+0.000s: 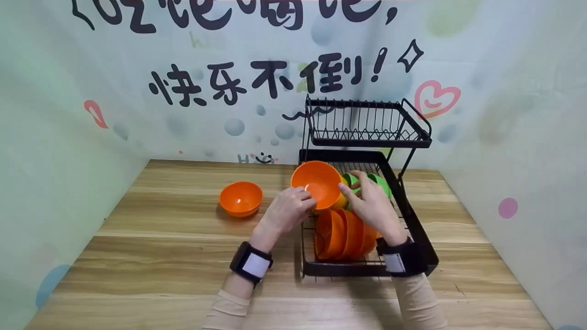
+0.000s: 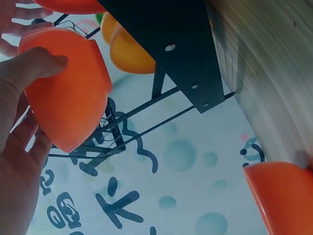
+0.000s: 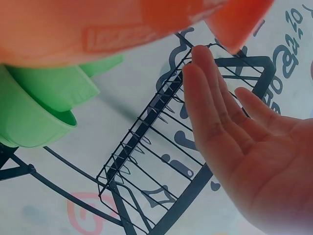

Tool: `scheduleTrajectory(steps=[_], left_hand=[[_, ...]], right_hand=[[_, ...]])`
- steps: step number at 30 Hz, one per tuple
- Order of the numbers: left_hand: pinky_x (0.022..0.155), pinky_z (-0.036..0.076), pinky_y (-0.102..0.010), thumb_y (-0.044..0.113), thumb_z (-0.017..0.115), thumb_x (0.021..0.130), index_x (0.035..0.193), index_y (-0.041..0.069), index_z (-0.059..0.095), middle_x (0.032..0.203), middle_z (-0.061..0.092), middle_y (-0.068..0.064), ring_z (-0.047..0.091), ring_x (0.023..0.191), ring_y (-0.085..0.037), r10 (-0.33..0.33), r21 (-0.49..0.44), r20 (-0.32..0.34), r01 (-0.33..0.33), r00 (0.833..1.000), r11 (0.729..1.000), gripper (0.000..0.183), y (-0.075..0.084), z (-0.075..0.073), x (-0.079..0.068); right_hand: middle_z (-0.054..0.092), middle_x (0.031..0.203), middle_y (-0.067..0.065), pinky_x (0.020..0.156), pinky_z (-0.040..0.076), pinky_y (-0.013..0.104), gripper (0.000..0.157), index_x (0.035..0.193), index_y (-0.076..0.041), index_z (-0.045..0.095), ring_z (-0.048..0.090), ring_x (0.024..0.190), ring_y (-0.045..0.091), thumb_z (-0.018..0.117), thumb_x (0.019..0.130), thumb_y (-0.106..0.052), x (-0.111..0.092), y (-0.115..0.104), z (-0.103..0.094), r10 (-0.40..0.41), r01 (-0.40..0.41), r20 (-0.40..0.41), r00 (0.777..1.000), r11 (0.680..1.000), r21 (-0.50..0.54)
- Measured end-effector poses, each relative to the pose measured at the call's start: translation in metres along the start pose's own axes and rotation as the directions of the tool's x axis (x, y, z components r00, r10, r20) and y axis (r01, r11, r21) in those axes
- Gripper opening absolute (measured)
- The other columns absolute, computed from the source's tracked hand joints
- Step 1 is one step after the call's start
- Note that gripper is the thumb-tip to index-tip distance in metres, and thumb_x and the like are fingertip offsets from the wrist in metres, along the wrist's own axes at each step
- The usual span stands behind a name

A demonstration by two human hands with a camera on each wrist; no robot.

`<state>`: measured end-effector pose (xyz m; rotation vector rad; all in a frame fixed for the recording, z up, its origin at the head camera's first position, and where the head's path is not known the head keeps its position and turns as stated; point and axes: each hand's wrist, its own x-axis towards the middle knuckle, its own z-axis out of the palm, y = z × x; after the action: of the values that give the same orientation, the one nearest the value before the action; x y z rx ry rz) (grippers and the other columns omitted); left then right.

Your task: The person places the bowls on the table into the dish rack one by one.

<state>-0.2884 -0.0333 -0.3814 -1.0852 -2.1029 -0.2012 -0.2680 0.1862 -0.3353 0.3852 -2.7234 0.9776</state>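
Observation:
My left hand (image 1: 288, 208) grips an orange bowl (image 1: 319, 178) by its near rim, above the left side of the black dish rack's lower tier (image 1: 357, 268). In the left wrist view the thumb presses on the outside of this bowl (image 2: 68, 93). To its right is my right hand (image 1: 371, 206), its fingers fairly straight and the thumb close to the bowl's edge; it holds nothing in the right wrist view. Below the hands several orange bowls (image 1: 324, 236) stand on edge in a row in the rack. Green bowls (image 1: 381, 183) and a partly hidden yellow bowl (image 1: 342, 201) stand behind them.
Another orange bowl (image 1: 241, 198) sits upright on the wooden table (image 1: 174, 256), left of the rack. The rack's upper tier (image 1: 367, 143) rises at the back over the lower one. A printed wall sheet (image 1: 270, 128) closes off the back.

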Motion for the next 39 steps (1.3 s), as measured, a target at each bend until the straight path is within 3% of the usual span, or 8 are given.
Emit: scheduleTrajectory(steps=[7,22,29,39], left_hand=[[0.07,0.05,-0.024,0.012,0.079,0.07,0.082,0.016,0.067,0.081,0.067,0.001,0.06,0.079,-0.015,0.054,0.021,-0.044,-0.053,0.998,0.998,0.017,0.006,0.002,0.004],[0.071,0.051,-0.021,0.01,0.075,0.076,0.08,0.016,0.07,0.08,0.068,0.003,0.06,0.077,-0.013,0.124,0.033,-0.139,-0.12,0.982,0.992,0.009,0.016,0.001,0.01],[0.072,0.051,-0.021,0.013,0.074,0.079,0.082,0.016,0.072,0.083,0.071,0.003,0.062,0.078,-0.013,0.128,0.025,-0.169,-0.126,0.977,0.992,0.005,0.02,0.002,0.012],[0.069,0.05,-0.022,0.008,0.074,0.076,0.078,0.015,0.07,0.079,0.07,0.002,0.061,0.075,-0.013,0.171,0.05,-0.24,-0.164,0.956,0.985,0.008,0.022,0.004,0.014]], right_hand=[[0.067,0.106,0.014,0.065,0.056,0.03,0.062,0.138,-0.007,0.04,0.069,0.085,0.024,0.046,0.095,-0.05,0.0,-0.001,0.0,0.0,-0.001,0.012,1.0,1.0,0.03],[0.066,0.111,0.017,0.069,0.056,0.034,0.06,0.135,-0.004,0.044,0.068,0.087,0.025,0.049,0.095,-0.048,0.0,0.001,0.001,-0.023,0.023,-0.032,0.999,1.0,0.016],[0.065,0.109,0.018,0.079,0.054,0.043,0.05,0.13,-0.001,0.047,0.065,0.092,0.031,0.051,0.097,-0.038,0.001,0.002,0.001,-0.06,0.058,-0.081,0.995,0.998,-0.022],[0.063,0.116,0.023,0.079,0.056,0.045,0.044,0.132,0.0,0.046,0.066,0.099,0.035,0.055,0.095,-0.021,0.001,0.002,-0.002,-0.036,0.038,-0.1,0.994,0.999,0.02]])
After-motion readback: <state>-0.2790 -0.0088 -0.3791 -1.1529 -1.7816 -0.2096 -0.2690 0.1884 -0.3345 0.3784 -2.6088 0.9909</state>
